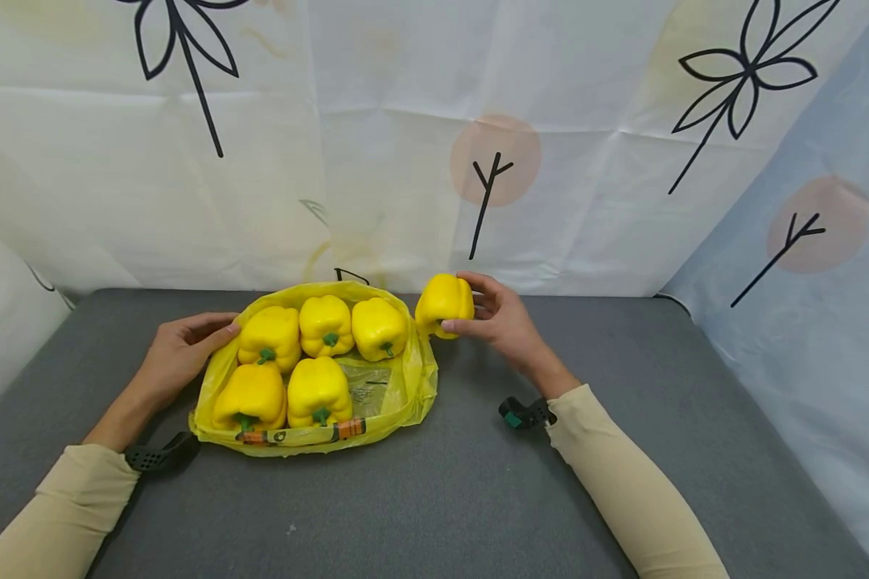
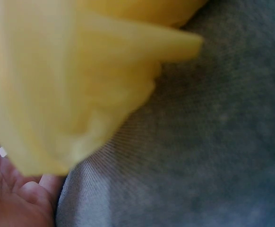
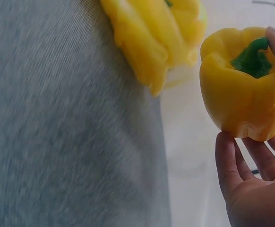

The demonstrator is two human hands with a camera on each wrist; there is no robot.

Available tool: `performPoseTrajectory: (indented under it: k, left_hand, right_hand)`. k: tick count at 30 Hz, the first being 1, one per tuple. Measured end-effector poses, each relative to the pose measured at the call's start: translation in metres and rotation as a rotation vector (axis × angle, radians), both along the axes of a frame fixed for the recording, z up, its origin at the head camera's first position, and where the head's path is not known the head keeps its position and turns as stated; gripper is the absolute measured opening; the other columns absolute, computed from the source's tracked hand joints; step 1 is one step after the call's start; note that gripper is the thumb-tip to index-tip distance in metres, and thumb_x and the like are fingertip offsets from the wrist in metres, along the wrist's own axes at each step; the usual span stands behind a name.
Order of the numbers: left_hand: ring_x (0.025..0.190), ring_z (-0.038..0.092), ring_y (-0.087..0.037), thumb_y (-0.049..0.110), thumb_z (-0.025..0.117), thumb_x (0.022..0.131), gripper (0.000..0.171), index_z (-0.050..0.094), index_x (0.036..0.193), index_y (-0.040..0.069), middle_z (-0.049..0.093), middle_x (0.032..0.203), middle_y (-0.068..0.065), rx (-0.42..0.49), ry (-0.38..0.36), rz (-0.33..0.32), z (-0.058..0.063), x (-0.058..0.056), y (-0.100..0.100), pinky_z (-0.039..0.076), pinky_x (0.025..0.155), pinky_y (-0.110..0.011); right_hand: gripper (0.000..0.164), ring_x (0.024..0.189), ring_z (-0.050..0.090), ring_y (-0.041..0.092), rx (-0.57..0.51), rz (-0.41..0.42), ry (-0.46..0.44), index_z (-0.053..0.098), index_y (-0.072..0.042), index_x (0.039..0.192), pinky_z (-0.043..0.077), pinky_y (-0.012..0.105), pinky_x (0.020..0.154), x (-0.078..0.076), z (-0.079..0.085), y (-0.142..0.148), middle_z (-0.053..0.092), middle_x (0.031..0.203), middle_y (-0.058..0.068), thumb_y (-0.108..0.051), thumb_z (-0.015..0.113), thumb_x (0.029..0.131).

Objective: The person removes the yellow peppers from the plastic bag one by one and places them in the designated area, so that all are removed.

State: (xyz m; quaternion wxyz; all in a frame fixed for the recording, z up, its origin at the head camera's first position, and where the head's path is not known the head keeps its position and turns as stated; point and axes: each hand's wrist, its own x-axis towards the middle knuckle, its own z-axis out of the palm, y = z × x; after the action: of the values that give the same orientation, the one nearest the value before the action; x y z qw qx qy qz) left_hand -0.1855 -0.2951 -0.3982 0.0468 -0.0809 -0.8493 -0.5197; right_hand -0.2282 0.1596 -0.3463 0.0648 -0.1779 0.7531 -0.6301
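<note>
My right hand (image 1: 503,326) holds a yellow bell pepper (image 1: 443,304) just off the right rim of a yellow plastic bag (image 1: 422,386). The right wrist view shows the thumb near the green stem of this pepper (image 3: 241,85) and the fingers under its far side. Several more yellow bell peppers (image 1: 320,392) sit inside the opened bag, their green stems toward me. At the bag's left rim, my left hand (image 1: 177,358) pinches the plastic between thumb and fingers. The left wrist view has the bag (image 2: 57,85) blurred, covering most of that hand.
A grey cloth-covered table (image 1: 434,498) lies under the bag. Behind it hangs a pale printed curtain (image 1: 405,177), which continues along the right side. Inside the bag's front right, a bare patch of plastic (image 1: 368,388) shows beside the peppers.
</note>
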Motion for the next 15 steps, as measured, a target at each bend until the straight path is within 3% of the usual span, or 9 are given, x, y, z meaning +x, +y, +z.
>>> performPoseTrajectory:
  k: [15]
  left_hand:
    - [0.093,0.065,0.002,0.031,0.059,0.105,0.049,0.058,0.14,-0.003,0.063,0.11,0.026,-0.004,0.0,0.001,0.0,0.0,0.0,0.056,0.074,-0.017]
  right_hand:
    - [0.075,0.13,0.052,0.031,0.027,-0.069,-0.057,0.041,-0.01,0.155,0.05,0.045,0.102,-0.017,-0.023,0.019,0.048,0.149,0.014,-0.005,0.078,0.09]
